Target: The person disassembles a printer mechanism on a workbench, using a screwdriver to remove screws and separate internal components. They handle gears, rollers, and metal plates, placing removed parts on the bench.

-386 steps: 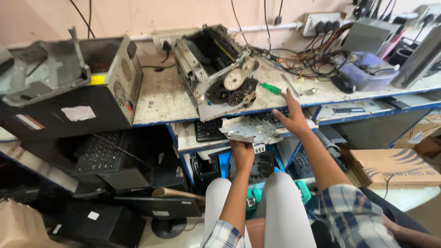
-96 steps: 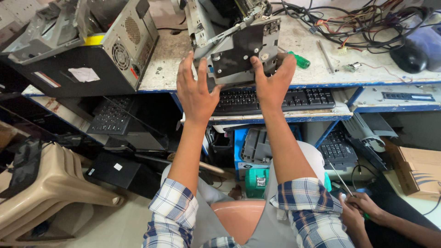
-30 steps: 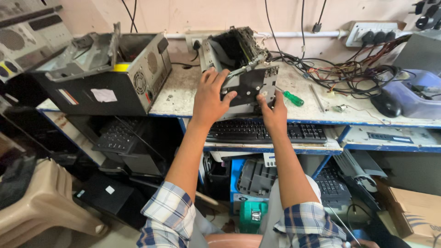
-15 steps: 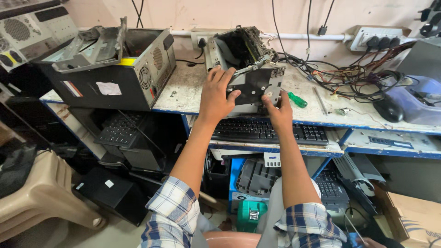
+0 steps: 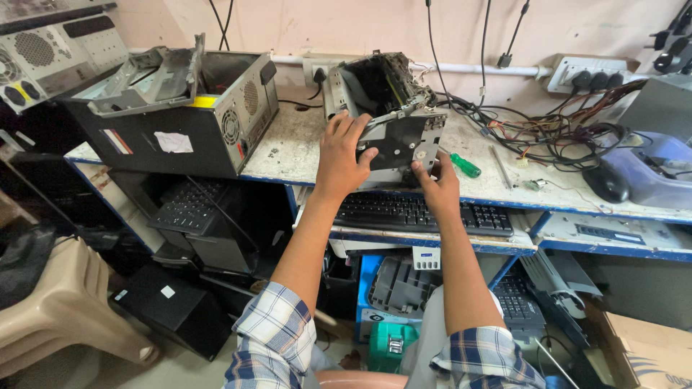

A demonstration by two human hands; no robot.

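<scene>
Both bare forearms reach forward toward twelve o'clock from plaid sleeves. The left hand (image 5: 340, 160) lies palm down, fingers spread and curled at the tips. The right hand (image 5: 435, 184), at its three o'clock, is raised with fingertips pinched upward.
</scene>
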